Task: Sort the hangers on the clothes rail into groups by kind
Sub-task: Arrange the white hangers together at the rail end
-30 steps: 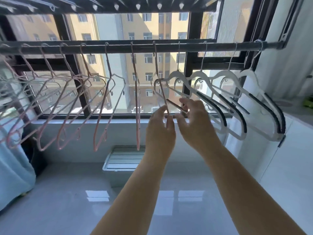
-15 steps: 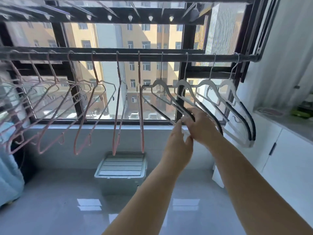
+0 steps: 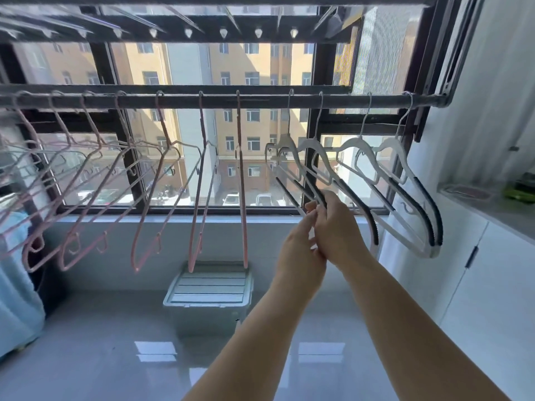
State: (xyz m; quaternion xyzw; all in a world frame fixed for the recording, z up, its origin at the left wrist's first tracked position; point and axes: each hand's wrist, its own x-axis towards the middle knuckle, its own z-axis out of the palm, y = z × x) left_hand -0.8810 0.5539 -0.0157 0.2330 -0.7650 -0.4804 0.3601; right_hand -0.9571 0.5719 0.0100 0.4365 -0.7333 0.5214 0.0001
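Rail (image 3: 260, 100): stretched left to right.
White hanger (image 3: 316, 190): hung by hook, arm slanted down, gripped by right hand (image 3: 337, 230).
Left hand (image 3: 301, 247): grip cannot be told.

The pink hangers (image 3: 242, 198) fill the left of the dark grey rail (image 3: 260, 101). The white hangers (image 3: 396, 151) on the right carry black ribbed strips (image 3: 427, 204). The window frame (image 3: 314, 157) is black, and the building (image 3: 260, 68) outside is ochre yellow. The box (image 3: 208, 287) has a pale grey-green ridged lid. The floor (image 3: 101, 342) is glossy light grey, the cabinets (image 3: 492, 285) white, the counter (image 3: 509, 215) grey and the cloth (image 3: 17, 299) pale blue.
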